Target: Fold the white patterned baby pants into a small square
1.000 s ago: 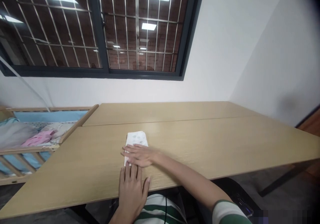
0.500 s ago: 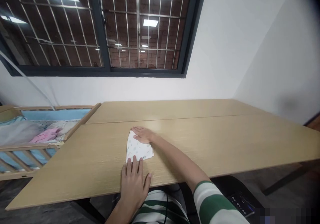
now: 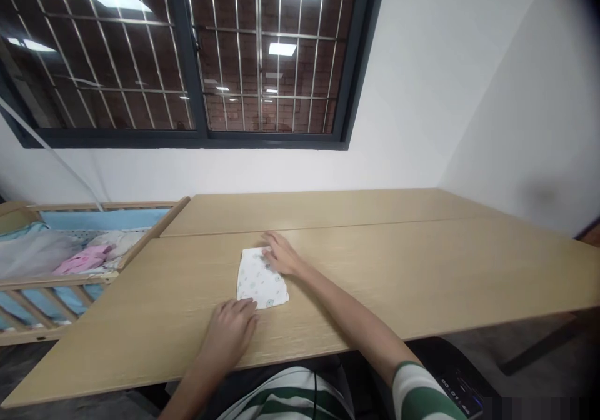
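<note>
White patterned cloth (image 3: 260,280) lies flat on the worktop (image 3: 398,264), directly before the person and between both hands. Left hand (image 3: 230,327) sits at the near edge, fingers close together and bent; cannot tell whether it pinches the fabric. Right hand (image 3: 281,254) is at the far right corner, thumb apart from the fingers. Opposite placement probably steadies the light fabric, which likely slides or creases easily on the smooth surface.

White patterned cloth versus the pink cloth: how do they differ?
The white cloth has a small print; the pink cloth looks plain. The white cloth lies mostly flat on the table; the pink cloth lies rumpled in the crib. Both look like fabric.
</note>
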A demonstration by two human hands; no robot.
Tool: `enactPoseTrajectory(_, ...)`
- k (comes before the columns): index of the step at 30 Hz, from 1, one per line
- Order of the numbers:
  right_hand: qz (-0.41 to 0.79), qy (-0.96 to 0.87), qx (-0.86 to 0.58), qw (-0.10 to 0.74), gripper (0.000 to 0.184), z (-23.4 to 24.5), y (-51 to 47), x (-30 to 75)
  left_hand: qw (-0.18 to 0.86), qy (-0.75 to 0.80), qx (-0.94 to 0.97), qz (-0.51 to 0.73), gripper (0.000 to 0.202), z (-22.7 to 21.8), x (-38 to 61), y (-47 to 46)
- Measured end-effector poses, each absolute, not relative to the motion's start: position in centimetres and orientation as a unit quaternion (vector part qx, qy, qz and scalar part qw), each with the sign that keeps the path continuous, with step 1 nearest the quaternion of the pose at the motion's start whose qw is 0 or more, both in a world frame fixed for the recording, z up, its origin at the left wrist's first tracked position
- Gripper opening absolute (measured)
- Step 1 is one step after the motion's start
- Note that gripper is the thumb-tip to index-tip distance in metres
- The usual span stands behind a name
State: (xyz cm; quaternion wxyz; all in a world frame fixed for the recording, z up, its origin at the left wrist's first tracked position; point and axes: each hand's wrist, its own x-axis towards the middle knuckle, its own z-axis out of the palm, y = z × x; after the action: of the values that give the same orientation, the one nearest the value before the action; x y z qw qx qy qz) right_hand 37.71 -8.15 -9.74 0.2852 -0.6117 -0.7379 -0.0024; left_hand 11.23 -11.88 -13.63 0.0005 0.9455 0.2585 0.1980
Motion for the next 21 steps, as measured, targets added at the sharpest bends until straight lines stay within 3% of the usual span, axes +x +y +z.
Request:
enactPoseTrajectory(5,0.11,-0.76,-0.569,0.294,0.025,-8.2,-13.8,36.9,0.018,0.178,0.955,0.237,0.026,-13.8,9.3,-7.6)
enactPoseTrajectory(7,0.157,-0.779,-0.55,0.259,0.034,-7.9,-15.9,36.4,0.018,0.153,0.957,0.247,0.027,-14.2,9.1,-6.8)
enactPoseTrajectory(10,0.17,-0.796,-0.548,0.192,0.068,-8.2,-18.4,35.9,0.046,0.135,0.96,0.241,0.029,-14.3,9.2,-6.5)
enactPoseTrajectory(12,0.162,-0.799,-0.554,0.171,0.076,-8.6,-19.6,35.6,0.095,0.154,0.955,0.234,0.029,-13.7,9.4,-6.7)
enactPoseTrajectory(17,0.167,-0.775,-0.572,0.211,0.039,-8.2,-20.7,35.5,0.281,0.219,0.913,0.2,0.031,-10.6,9.4,-7.9)
enactPoseTrajectory(21,0.179,-0.725,-0.618,0.246,0.029,-7.1,-19.6,35.7,0.368,0.232,0.882,0.183,0.042,-8.9,9.7,-7.3)
